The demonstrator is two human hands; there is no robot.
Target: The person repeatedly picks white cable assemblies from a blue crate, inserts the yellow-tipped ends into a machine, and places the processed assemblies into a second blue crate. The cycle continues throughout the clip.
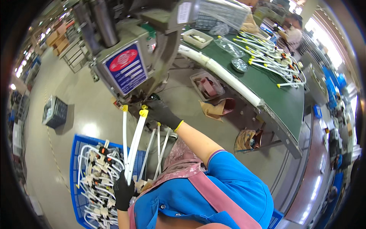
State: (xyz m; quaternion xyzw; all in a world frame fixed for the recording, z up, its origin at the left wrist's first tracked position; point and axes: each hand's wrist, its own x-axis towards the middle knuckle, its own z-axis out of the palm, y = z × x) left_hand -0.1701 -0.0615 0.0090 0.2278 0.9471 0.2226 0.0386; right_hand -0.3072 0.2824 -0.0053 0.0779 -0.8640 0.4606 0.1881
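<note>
My left hand (124, 191), in a dark glove, is closed round the lower part of long white bars (134, 152) with yellow end pieces (143, 113). The bars slant up to the working point of a grey-green press-like machine (131, 49). Beside the yellow ends, under the machine's head, my gloved right hand (162, 113) has its fingers bent; what they grip is hidden. Left of my lap, a blue plastic crate (75, 171) holds a heap of white bent tubes (99, 179) with black and orange fittings.
A green-topped workbench (274, 110) at the right carries yellow-tipped white tubes (263, 57) and a pale tray (197, 38). Under it are a bin (206, 86) and paper sacks (217, 108). A grey crate (55, 112) sits on the floor. Another person (291, 34) works beyond the bench.
</note>
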